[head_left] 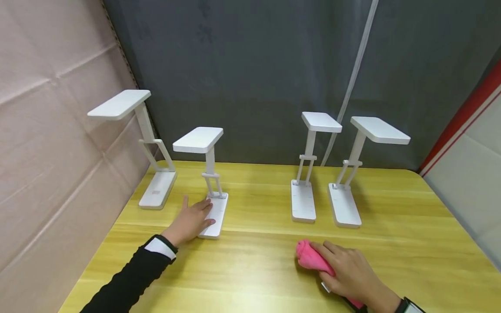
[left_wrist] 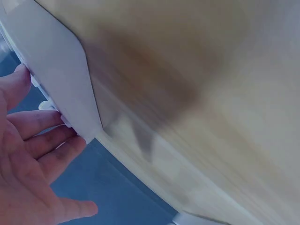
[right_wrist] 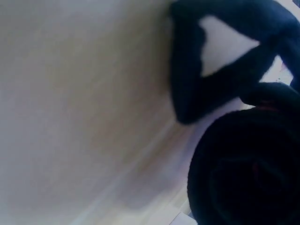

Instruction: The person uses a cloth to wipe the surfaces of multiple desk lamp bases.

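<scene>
Head view gives me the clearest read: my left hand (head_left: 192,220) lies flat, fingers straight, on the base of the second desk lamp (head_left: 213,208) from the left, which stands on the yellow wooden table (head_left: 254,269) near its left half. That lamp is unfolded, its jointed arm upright and its flat white head level above the base. My right hand (head_left: 350,274) sits lower right on the table, fingers curled over a rolled pink cloth (head_left: 311,258) that rests on the tabletop; one end of the cloth pokes out past my fingertips towards the left.

Three more white lamps stand along the back: the far-left lamp (head_left: 154,191) just beside the pink wall panel (head_left: 51,143), and a pair of lamps (head_left: 325,200) close together right of centre, well apart from the one I touch. A dark grey curtain (head_left: 254,65) hangs behind them.

From the left wrist camera I see my fingers (left_wrist: 42,140) spread and relaxed against the edge of the white lamp base (left_wrist: 56,79), with blurred wood grain beyond. My right wrist camera shows only blurred tabletop and a dark sleeve (right_wrist: 234,154); the hand and cloth are not visible there.
</scene>
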`<state>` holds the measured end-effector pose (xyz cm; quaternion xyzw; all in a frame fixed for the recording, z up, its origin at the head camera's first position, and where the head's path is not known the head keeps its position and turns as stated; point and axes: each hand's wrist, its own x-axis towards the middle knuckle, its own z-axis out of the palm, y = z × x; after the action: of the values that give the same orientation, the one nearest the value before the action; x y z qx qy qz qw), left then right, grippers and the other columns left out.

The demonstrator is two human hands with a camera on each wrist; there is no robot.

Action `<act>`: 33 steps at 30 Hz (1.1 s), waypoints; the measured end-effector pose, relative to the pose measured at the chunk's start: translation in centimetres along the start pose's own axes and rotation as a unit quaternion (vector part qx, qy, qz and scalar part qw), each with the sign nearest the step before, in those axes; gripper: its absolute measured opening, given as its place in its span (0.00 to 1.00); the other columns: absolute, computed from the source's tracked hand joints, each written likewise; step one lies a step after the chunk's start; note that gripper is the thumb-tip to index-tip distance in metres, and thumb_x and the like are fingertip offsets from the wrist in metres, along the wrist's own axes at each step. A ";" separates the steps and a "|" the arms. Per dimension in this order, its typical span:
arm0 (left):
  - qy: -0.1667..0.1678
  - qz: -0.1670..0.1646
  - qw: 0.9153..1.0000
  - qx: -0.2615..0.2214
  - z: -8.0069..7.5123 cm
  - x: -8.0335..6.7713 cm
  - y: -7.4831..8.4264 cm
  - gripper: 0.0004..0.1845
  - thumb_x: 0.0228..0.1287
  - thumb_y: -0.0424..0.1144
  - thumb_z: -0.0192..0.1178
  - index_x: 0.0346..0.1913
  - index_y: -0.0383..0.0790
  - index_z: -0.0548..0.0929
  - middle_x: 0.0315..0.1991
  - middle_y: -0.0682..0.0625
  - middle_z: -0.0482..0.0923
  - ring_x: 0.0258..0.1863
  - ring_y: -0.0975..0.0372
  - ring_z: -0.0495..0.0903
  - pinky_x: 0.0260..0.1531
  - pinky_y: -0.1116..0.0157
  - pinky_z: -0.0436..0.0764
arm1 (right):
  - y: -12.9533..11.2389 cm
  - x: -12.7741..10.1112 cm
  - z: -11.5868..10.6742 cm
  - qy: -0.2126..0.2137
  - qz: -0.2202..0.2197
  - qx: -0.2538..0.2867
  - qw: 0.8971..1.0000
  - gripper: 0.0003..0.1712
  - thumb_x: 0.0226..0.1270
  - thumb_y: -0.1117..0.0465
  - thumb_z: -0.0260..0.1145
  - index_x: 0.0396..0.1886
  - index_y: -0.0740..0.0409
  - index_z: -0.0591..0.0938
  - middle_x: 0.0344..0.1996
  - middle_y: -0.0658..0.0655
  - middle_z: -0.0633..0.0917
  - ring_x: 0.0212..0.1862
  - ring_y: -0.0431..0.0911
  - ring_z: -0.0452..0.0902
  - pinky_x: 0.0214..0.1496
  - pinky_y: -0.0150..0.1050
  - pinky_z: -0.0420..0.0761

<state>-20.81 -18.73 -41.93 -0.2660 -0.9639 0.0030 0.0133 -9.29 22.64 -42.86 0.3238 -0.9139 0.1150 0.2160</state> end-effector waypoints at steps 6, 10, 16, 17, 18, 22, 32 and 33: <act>0.022 0.050 0.998 -0.010 -0.1 0.0 4.1 0.30 0.63 0.52 0.61 0.56 0.27 0.78 0.58 0.36 0.74 0.59 0.49 0.73 0.62 0.37 0.54 | 0.1 0.3 0.0 -0.006 -0.001 0.003 1.000 0.31 0.38 0.55 0.71 0.49 0.57 0.82 0.29 0.47 0.78 0.21 0.31 0.65 0.18 0.29 0.68; 0.042 0.073 0.996 -0.017 -0.1 -0.1 6.9 0.31 0.60 0.51 0.63 0.52 0.24 0.80 0.54 0.34 0.77 0.55 0.48 0.75 0.61 0.49 0.66 | 0.1 0.3 -0.1 -0.024 0.008 0.007 1.000 0.31 0.39 0.55 0.72 0.49 0.57 0.82 0.29 0.47 0.79 0.21 0.30 0.65 0.18 0.29 0.69; 0.058 0.058 0.996 0.040 0.1 -0.1 10.6 0.32 0.59 0.56 0.62 0.48 0.25 0.82 0.50 0.37 0.80 0.52 0.51 0.78 0.56 0.58 0.73 | -0.1 0.4 0.0 -0.040 0.016 0.010 0.999 0.31 0.41 0.54 0.73 0.50 0.57 0.82 0.31 0.48 0.80 0.21 0.31 0.65 0.19 0.30 0.70; 0.057 0.056 0.995 0.056 0.1 0.0 11.1 0.32 0.59 0.57 0.61 0.48 0.26 0.82 0.50 0.37 0.80 0.52 0.51 0.78 0.56 0.59 0.73 | -0.1 0.4 0.1 -0.043 0.016 0.010 0.999 0.31 0.41 0.54 0.73 0.51 0.57 0.82 0.31 0.48 0.80 0.21 0.31 0.65 0.19 0.30 0.70; 0.058 0.054 0.994 0.072 0.2 0.0 11.7 0.32 0.59 0.58 0.60 0.47 0.26 0.83 0.49 0.38 0.80 0.51 0.52 0.79 0.56 0.59 0.73 | -0.2 0.4 0.1 -0.044 0.017 0.011 0.999 0.31 0.41 0.54 0.73 0.51 0.57 0.82 0.31 0.48 0.80 0.21 0.31 0.65 0.20 0.30 0.70; 0.061 0.055 0.988 0.131 0.0 0.3 13.6 0.33 0.60 0.61 0.57 0.44 0.30 0.85 0.46 0.42 0.83 0.49 0.55 0.80 0.55 0.63 0.73 | -0.3 0.8 0.1 -0.037 0.012 0.008 0.999 0.32 0.41 0.53 0.73 0.51 0.56 0.82 0.31 0.48 0.80 0.21 0.31 0.65 0.19 0.30 0.70; 0.087 0.088 0.985 0.117 -0.1 0.6 16.4 0.33 0.58 0.66 0.56 0.39 0.36 0.86 0.39 0.47 0.83 0.40 0.59 0.79 0.51 0.62 0.73 | -0.6 3.7 0.1 -0.058 -0.007 0.025 0.998 0.32 0.45 0.53 0.73 0.54 0.56 0.80 0.32 0.49 0.80 0.21 0.33 0.65 0.19 0.29 0.67; 0.083 0.085 0.989 0.089 -0.3 0.6 16.1 0.33 0.57 0.67 0.57 0.40 0.36 0.86 0.39 0.47 0.83 0.40 0.59 0.79 0.52 0.60 0.73 | -0.6 4.1 0.1 -0.061 -0.007 0.026 0.998 0.32 0.45 0.53 0.72 0.54 0.56 0.80 0.32 0.49 0.80 0.21 0.33 0.65 0.20 0.29 0.67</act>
<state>-13.07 -4.60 -41.86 -0.3442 -0.9291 0.0678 0.1168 -11.79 19.89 -40.97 0.3421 -0.9198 0.1172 0.1522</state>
